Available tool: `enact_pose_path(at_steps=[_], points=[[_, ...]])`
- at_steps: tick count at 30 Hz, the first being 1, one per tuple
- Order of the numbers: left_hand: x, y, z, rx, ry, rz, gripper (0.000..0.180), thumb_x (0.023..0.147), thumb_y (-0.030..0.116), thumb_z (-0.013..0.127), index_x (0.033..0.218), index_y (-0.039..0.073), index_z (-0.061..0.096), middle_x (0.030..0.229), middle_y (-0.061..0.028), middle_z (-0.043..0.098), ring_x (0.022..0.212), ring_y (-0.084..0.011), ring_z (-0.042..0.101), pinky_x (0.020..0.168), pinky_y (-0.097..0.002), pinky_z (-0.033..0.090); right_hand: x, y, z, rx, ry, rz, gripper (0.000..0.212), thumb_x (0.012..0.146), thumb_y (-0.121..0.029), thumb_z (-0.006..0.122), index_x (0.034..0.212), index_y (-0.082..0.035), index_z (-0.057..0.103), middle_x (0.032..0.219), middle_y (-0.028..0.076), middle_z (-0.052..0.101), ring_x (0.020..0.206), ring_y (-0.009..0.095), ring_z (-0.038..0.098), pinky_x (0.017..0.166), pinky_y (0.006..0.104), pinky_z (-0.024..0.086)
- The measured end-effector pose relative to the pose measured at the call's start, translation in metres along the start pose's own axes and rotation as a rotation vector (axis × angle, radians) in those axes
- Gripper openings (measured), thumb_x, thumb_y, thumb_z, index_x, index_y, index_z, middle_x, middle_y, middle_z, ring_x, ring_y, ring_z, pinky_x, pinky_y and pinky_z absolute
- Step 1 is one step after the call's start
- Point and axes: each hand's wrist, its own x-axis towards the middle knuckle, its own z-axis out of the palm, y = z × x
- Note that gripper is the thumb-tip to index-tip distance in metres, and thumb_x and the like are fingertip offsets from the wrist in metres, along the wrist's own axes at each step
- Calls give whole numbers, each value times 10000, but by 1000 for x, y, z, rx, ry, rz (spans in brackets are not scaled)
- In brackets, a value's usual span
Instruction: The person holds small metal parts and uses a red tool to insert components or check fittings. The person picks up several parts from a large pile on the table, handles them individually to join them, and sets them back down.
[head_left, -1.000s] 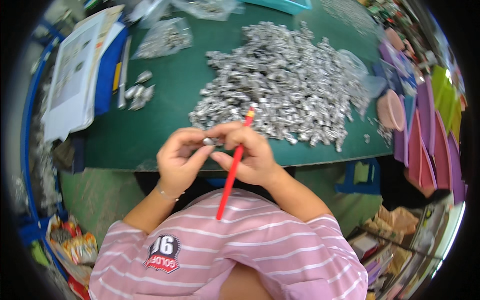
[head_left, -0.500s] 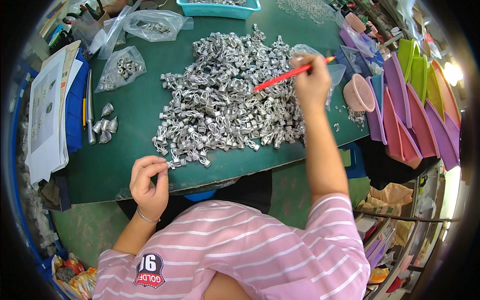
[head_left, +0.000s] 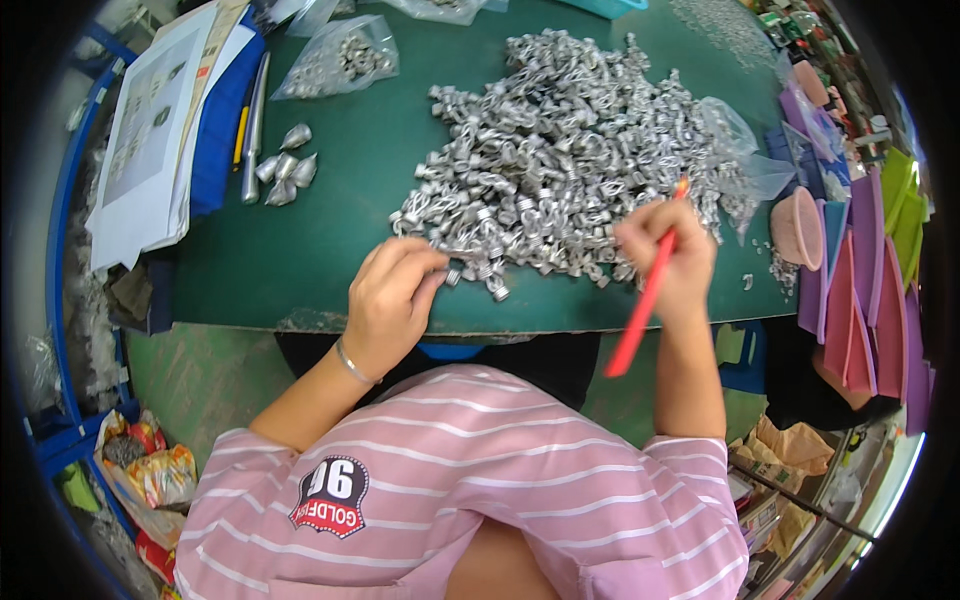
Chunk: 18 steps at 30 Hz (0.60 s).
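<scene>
A large heap of small silver metal pieces (head_left: 560, 150), each with a ribbed collar and a loop, covers the middle of the green table. My left hand (head_left: 392, 290) is at the heap's near left edge, with thumb and fingers pinched on one of these looped pieces, mostly covered by the fingertips. My right hand (head_left: 672, 255) is closed around a long red stick-like tool (head_left: 645, 310) at the heap's near right side. The tool's yellowish tip points away from me and its thick end slants down toward the table edge; motion blurs it.
Left of the heap lie several silver cone-shaped parts (head_left: 287, 168), a bag of metal parts (head_left: 345, 62), a metal rod (head_left: 256, 130) and papers (head_left: 150, 130) on a blue tray. At right stand a pink basket (head_left: 796, 228) and stacked coloured bins (head_left: 865, 290). A turquoise tray (head_left: 610, 6) is at the back.
My view has shifted, so the table's things sit further right and higher. My right hand came back toward me over the heap, and the red tool swung from sideways to pointing away.
</scene>
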Motion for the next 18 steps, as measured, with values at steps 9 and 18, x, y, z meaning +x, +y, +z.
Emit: enact_pose_path(at_steps=[9, 18], points=[[-4, 7, -1, -229, 78, -108, 157, 727, -95, 635, 854, -4, 617, 885, -101, 591, 715, -149, 579, 621, -241, 473, -16, 17, 67, -555, -79, -493, 214, 626, -3, 672, 729, -55, 491, 849, 80, 597, 741, 274, 553, 600, 380, 420], [-6, 25, 7, -665, -111, -255, 287, 749, -84, 658, 1019, -49, 567, 976, -122, 585, 834, -131, 599, 696, -233, 506, -38, 9, 75, 202, 28, -88, 321, 681, 84, 686, 762, -69, 416, 926, 131, 592, 773, 136, 566, 656, 253, 480]])
